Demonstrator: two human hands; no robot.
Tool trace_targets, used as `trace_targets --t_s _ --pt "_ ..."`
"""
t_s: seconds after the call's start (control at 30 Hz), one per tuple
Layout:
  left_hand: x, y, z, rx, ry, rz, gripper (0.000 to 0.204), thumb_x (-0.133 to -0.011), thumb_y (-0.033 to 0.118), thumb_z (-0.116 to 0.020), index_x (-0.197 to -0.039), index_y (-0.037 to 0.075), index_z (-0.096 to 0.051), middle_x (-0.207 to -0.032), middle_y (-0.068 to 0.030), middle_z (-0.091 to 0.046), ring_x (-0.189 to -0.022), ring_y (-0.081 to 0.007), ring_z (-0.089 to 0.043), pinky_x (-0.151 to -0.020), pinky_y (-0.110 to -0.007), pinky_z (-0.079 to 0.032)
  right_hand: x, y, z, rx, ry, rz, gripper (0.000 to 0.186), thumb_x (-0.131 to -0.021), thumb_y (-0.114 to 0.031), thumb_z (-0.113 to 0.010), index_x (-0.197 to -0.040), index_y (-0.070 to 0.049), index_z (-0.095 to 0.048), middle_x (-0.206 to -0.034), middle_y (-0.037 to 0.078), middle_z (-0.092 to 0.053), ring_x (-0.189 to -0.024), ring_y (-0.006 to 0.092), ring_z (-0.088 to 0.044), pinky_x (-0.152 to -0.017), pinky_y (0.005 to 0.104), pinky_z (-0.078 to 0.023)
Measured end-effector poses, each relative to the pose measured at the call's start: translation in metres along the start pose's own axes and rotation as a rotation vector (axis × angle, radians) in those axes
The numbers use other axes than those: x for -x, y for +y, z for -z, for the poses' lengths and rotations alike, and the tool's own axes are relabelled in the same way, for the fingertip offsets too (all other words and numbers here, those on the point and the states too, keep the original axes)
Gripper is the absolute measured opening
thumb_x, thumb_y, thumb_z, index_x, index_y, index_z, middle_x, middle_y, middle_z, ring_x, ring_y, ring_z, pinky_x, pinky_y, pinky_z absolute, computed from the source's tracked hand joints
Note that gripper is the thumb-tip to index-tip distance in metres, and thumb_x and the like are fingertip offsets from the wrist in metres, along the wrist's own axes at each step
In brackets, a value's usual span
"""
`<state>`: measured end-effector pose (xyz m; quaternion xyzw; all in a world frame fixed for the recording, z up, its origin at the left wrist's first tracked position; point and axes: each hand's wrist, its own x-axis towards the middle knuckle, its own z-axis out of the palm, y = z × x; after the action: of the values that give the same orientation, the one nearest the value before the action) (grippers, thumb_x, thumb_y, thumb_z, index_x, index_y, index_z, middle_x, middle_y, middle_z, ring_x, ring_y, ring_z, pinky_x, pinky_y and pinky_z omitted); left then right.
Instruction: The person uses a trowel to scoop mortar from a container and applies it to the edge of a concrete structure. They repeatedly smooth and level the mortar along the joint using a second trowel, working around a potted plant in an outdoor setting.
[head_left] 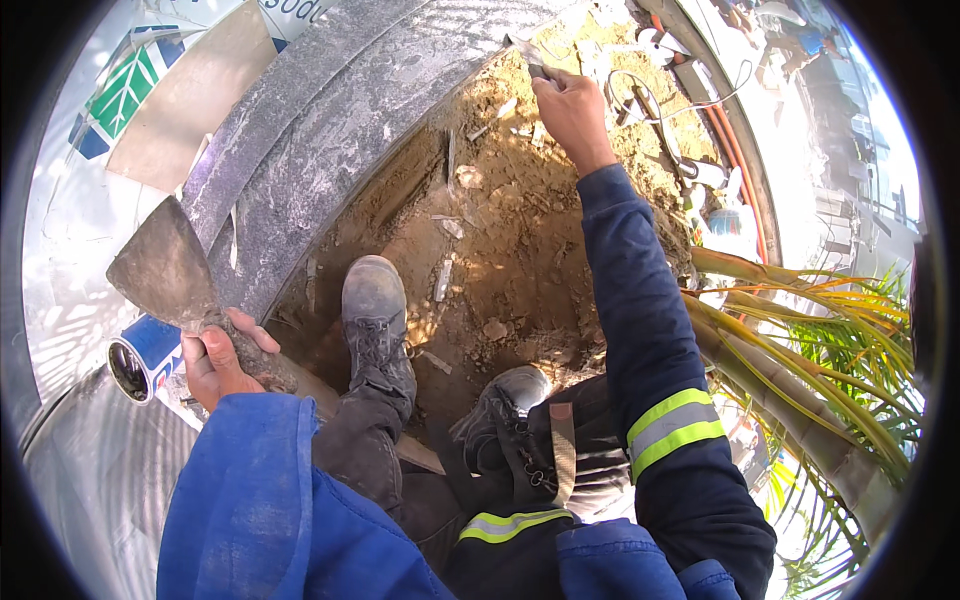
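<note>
My left hand [222, 365] is closed round the neck of a shovel [168, 265]. Its flat, dirt-stained blade points up and left, and the wooden handle slants down behind my leg. My right hand [575, 112] reaches far forward, gripping a small trowel [526, 52]. Most of the trowel's grip is hidden in my fist; its metal blade meets the far end of the dug soil [500, 200], beside the grey concrete edge [340, 120]. Loose stones and whitish scraps lie in the dirt.
My boots [374, 300] stand in the trench. A blue and white can [150, 350] lies near the shovel blade. Orange pipes [735, 165] and a pale cable [690, 105] run along the right side. A palm trunk [800, 410] with fronds leans in at right.
</note>
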<state>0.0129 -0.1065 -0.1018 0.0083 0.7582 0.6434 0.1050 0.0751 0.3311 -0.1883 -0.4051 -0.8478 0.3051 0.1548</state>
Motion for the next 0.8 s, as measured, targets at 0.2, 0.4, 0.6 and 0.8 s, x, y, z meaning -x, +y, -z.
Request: trace_targets --t_s 0.2,0.4,0.6,0.8 --pt "0.000 0.004 -0.005 -0.024 0.001 0.008 0.056 -0.101 0.059 -0.057 -0.105 0.003 -0.057 -0.085 -0.0064 -0.062 -0.063 -0.0143 -0.061 -0.056 -0.027 -0.043 0.043 -0.048 -0.007 -0.084 -0.079 0.024 0.034 -0.089 -0.012 -0.060 -0.108 0.013 -0.072 -0.067 0.021 -0.068 -0.056 0.0299 -0.064 -0.061 0.0409 -0.052" --pt "0.001 0.005 -0.008 -0.056 0.011 0.011 0.057 -0.101 0.060 -0.056 -0.105 0.003 -0.057 -0.079 -0.0053 -0.061 -0.062 -0.0129 -0.060 -0.055 -0.025 -0.041 0.068 -0.063 -0.033 -0.119 -0.126 0.074 0.027 -0.088 -0.014 -0.059 -0.090 0.011 -0.070 -0.079 0.031 -0.067 -0.089 0.0464 -0.061 -0.088 0.0540 -0.048" --pt "-0.001 0.002 0.001 -0.077 -0.049 0.071 0.057 -0.101 0.059 -0.056 -0.106 0.003 -0.057 -0.082 -0.0060 -0.062 -0.063 -0.0141 -0.060 -0.058 -0.027 -0.044 0.096 -0.083 -0.032 -0.208 -0.172 0.107 0.033 -0.089 -0.013 -0.058 -0.106 0.012 -0.070 -0.085 0.031 -0.069 -0.084 0.0464 -0.064 -0.082 0.0484 -0.052" --pt "0.002 0.000 -0.002 0.023 0.023 0.025 0.054 -0.101 0.056 -0.058 -0.108 0.003 -0.056 -0.091 -0.0076 -0.063 -0.064 -0.0154 -0.061 -0.059 -0.028 -0.047 0.108 -0.077 0.023 -0.598 -0.221 -0.218 0.044 -0.101 -0.014 -0.051 -0.139 0.006 -0.059 -0.101 0.011 -0.070 -0.070 0.0134 -0.063 -0.062 0.0275 -0.053"
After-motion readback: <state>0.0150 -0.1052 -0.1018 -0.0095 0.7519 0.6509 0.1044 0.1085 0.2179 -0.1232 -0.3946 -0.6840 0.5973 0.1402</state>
